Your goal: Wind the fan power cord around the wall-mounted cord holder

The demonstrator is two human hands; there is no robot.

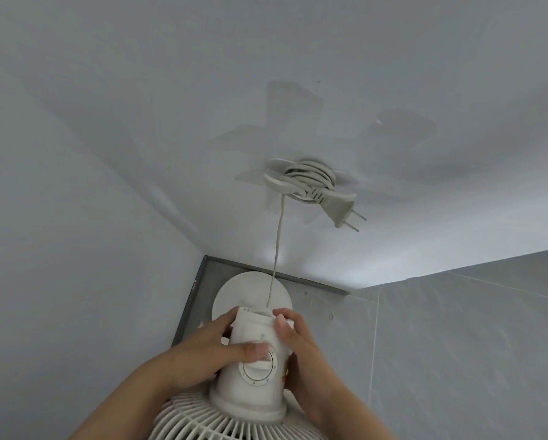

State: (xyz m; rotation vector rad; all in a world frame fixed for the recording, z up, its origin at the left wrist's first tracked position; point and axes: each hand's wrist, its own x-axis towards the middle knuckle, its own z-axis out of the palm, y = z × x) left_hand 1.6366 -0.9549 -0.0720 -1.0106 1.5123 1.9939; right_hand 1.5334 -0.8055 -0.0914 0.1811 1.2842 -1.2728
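A white fan (253,376) stands in the room corner below me, its motor housing and rear grille visible. My left hand (209,347) and my right hand (298,341) both grip the motor housing, the left thumb resting beside the round dial (260,369). The pale power cord (277,249) runs straight up from the housing to a white cord holder (298,179) on the wall, where several loops are wound. The two-pin plug (336,208) sticks out to the lower right of the coil.
Two white walls meet in a corner at the left. The fan's round base (250,290) sits on grey floor tiles (456,344) with a dark skirting strip along the wall.
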